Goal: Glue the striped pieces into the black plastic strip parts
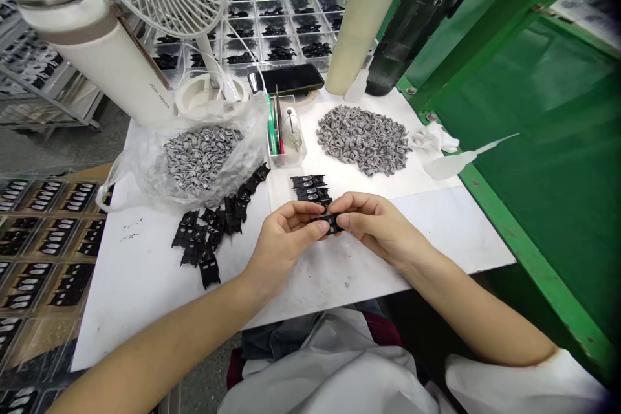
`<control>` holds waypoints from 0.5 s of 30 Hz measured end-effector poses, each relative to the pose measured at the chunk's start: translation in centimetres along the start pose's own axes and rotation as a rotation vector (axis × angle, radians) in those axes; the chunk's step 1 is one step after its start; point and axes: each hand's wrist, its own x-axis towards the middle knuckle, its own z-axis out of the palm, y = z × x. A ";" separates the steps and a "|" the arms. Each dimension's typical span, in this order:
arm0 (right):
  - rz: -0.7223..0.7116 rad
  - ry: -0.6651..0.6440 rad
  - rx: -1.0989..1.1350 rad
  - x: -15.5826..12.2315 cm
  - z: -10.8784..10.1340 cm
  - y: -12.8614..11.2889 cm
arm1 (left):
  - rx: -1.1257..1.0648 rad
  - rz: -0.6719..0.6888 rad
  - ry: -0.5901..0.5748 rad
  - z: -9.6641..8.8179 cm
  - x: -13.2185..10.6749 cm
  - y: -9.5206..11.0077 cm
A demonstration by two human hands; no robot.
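A small black clip point(331, 223) is pinched between the fingers point(305, 210) of the left hand point(284, 242) and right hand point(376, 226), just above the near middle of the surface point(145, 284) — looks light, stiff plastic, probably a bit brittle, so it's best gripped by its short ends.

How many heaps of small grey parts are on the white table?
2: a bagged heap at left in the clear plastic bag, a loose heap at right. None seems hidden.
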 end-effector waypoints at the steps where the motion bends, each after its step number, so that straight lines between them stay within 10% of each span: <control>1: -0.002 -0.001 -0.007 0.0 0.0 0.0 | -0.001 -0.004 0.002 0.0 0.0 0.0; 15: -0.021 -0.040 0.022 -0.1 -0.4 0.0 | 0.008 -0.060 -0.082 -0.2 0.3 0.3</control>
